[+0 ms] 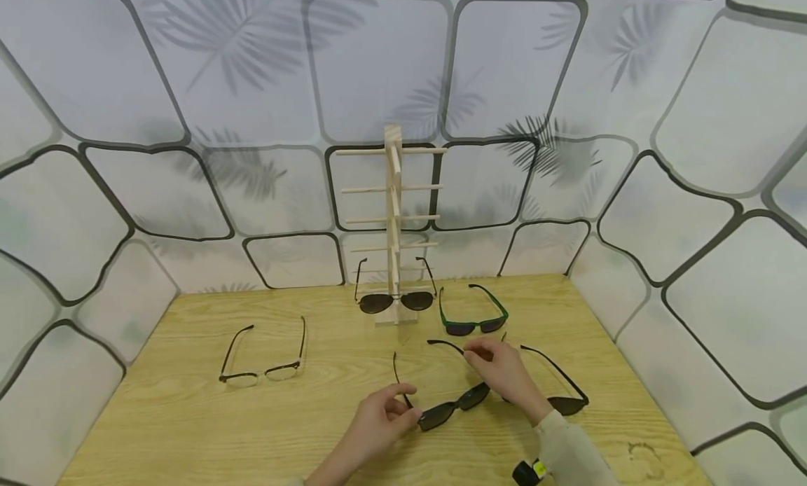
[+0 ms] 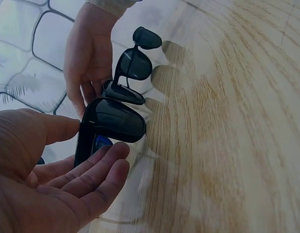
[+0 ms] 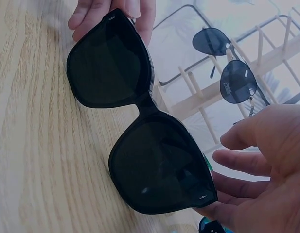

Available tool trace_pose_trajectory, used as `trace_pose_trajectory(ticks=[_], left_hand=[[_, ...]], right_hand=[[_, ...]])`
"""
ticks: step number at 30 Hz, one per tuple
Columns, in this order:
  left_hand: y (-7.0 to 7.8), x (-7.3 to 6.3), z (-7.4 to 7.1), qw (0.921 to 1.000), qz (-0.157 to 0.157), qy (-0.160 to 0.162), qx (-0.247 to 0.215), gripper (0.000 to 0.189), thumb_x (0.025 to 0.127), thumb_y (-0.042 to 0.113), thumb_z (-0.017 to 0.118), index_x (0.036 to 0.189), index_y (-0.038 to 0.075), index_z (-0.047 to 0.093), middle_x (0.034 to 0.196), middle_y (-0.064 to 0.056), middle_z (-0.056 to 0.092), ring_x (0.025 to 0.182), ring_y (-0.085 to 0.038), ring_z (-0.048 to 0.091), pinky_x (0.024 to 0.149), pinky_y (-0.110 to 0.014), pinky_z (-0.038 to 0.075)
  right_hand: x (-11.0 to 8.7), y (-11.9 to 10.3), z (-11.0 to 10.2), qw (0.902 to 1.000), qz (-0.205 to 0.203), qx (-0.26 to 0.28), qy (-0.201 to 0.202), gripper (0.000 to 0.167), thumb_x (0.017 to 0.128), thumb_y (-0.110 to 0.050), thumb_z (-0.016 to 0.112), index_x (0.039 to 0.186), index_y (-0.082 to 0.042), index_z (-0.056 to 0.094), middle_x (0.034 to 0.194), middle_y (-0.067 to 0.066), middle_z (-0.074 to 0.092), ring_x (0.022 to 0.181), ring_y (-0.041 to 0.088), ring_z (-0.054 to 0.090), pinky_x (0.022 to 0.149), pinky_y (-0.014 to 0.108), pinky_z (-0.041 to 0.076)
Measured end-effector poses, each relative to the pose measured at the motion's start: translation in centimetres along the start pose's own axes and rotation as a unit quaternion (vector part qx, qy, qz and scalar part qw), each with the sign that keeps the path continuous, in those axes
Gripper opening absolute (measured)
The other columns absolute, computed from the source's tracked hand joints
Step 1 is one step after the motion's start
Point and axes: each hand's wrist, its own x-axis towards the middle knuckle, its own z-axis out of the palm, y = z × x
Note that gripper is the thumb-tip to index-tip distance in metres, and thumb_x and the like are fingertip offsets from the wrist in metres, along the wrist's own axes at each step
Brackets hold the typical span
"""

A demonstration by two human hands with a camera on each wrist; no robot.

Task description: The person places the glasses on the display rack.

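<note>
Black sunglasses (image 1: 438, 416) sit low over the wooden table, temples pointing back and lenses facing me. My left hand (image 1: 378, 421) holds them at the left hinge. In the left wrist view, the thumb touches the frame corner and the fingers curve round the temple's other side. Beside the opposite lens is my right hand (image 1: 504, 377), its relaxed fingers over the right temple. In the right wrist view, a gap shows between thumb and fingers, and the lower fingers are near or behind the frame corner (image 3: 208, 198); contact is partly hidden.
A wooden glasses rack (image 1: 394, 213) stands at the back, with aviator sunglasses (image 1: 417, 301) on its low level. Green-framed sunglasses (image 1: 476, 326) lie right of it. Clear half-rim glasses (image 1: 260, 376) are at left. More dark sunglasses (image 1: 567, 405) lie partly behind my right hand.
</note>
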Motion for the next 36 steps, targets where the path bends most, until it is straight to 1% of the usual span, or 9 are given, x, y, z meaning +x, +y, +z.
trace_pose_trajectory(ticks=[4, 8, 12, 15, 20, 25, 30, 33, 36], left_hand=[[0.1, 0.0, 0.0, 0.9999, -0.006, 0.001, -0.009, 0.043, 0.099, 0.017, 0.076, 0.135, -0.002, 0.066, 0.090, -0.010, 0.076, 0.075, -0.024, 0.072, 0.060, -0.021, 0.053], [0.1, 0.0, -0.2, 0.9997, -0.004, 0.003, -0.023, 0.044, 0.098, 0.015, 0.076, 0.136, -0.004, 0.065, 0.090, -0.012, 0.077, 0.074, -0.025, 0.073, 0.059, -0.020, 0.053], [-0.1, 0.0, -0.4, 0.9989, 0.000, 0.001, -0.047, 0.045, 0.098, 0.012, 0.075, 0.137, -0.007, 0.062, 0.090, -0.016, 0.077, 0.076, -0.031, 0.076, 0.063, -0.021, 0.057], [-0.1, -0.1, -0.7, 0.9975, 0.001, -0.002, -0.071, 0.046, 0.099, 0.011, 0.074, 0.139, -0.009, 0.061, 0.090, -0.018, 0.077, 0.080, -0.036, 0.078, 0.068, -0.026, 0.062], [0.3, -0.2, -1.3, 0.9956, -0.003, -0.009, -0.093, 0.047, 0.101, 0.010, 0.072, 0.142, -0.008, 0.059, 0.092, -0.018, 0.078, 0.082, -0.033, 0.079, 0.074, -0.035, 0.066], [0.7, -0.5, -1.9, 0.9953, -0.005, -0.008, -0.097, 0.046, 0.102, 0.009, 0.070, 0.143, -0.008, 0.057, 0.094, -0.018, 0.078, 0.083, -0.034, 0.079, 0.074, -0.038, 0.066], [1.2, -0.7, -2.4, 0.9949, -0.014, -0.010, -0.099, 0.049, 0.101, 0.013, 0.071, 0.144, -0.007, 0.058, 0.094, -0.016, 0.078, 0.087, -0.039, 0.078, 0.078, -0.040, 0.066], [1.4, -0.8, -2.7, 0.9946, -0.018, -0.016, -0.101, 0.050, 0.101, 0.016, 0.072, 0.144, -0.006, 0.058, 0.096, -0.014, 0.078, 0.087, -0.034, 0.079, 0.080, -0.040, 0.066], [1.6, -1.0, -3.1, 0.9941, -0.016, -0.024, -0.104, 0.051, 0.102, 0.015, 0.072, 0.145, -0.006, 0.057, 0.097, -0.015, 0.078, 0.085, -0.026, 0.079, 0.080, -0.040, 0.066]], right_hand=[[0.0, -0.1, 0.0, 1.0000, 0.003, 0.000, -0.003, 0.020, 0.104, -0.015, 0.068, 0.119, -0.004, 0.076, 0.112, 0.006, 0.077, 0.101, 0.021, 0.072, 0.088, 0.040, 0.059], [0.0, 0.0, 0.0, 0.9998, 0.012, 0.007, -0.016, 0.020, 0.104, -0.015, 0.067, 0.118, -0.005, 0.075, 0.107, 0.005, 0.077, 0.091, 0.014, 0.069, 0.076, 0.030, 0.057], [0.0, 0.1, -0.1, 0.9992, 0.015, 0.019, -0.031, 0.021, 0.104, -0.016, 0.067, 0.120, -0.004, 0.074, 0.103, 0.005, 0.076, 0.085, 0.015, 0.068, 0.069, 0.026, 0.054], [0.0, 0.1, -0.2, 0.9987, 0.016, 0.029, -0.038, 0.023, 0.104, -0.017, 0.066, 0.121, -0.003, 0.074, 0.100, 0.008, 0.076, 0.085, 0.018, 0.069, 0.068, 0.025, 0.054], [0.1, 0.0, -0.4, 0.9975, 0.011, 0.050, -0.048, 0.025, 0.105, -0.016, 0.065, 0.122, 0.001, 0.073, 0.099, 0.016, 0.076, 0.082, 0.023, 0.072, 0.067, 0.025, 0.055], [0.0, -0.4, -0.7, 0.9971, -0.002, 0.049, -0.058, 0.026, 0.105, -0.016, 0.065, 0.122, 0.003, 0.073, 0.098, 0.018, 0.077, 0.081, 0.022, 0.074, 0.072, 0.026, 0.056], [0.0, -0.7, -1.1, 0.9960, -0.014, 0.052, -0.071, 0.028, 0.106, -0.017, 0.064, 0.123, 0.002, 0.073, 0.091, 0.016, 0.075, 0.074, 0.018, 0.070, 0.072, 0.026, 0.054], [0.0, -0.8, -1.3, 0.9947, -0.016, 0.062, -0.080, 0.029, 0.106, -0.019, 0.064, 0.124, 0.002, 0.073, 0.090, 0.015, 0.074, 0.071, 0.015, 0.068, 0.070, 0.026, 0.053], [-0.1, -0.9, -1.5, 0.9922, -0.015, 0.080, -0.094, 0.029, 0.107, -0.020, 0.063, 0.124, 0.002, 0.072, 0.094, 0.017, 0.073, 0.070, 0.015, 0.068, 0.067, 0.027, 0.055]])
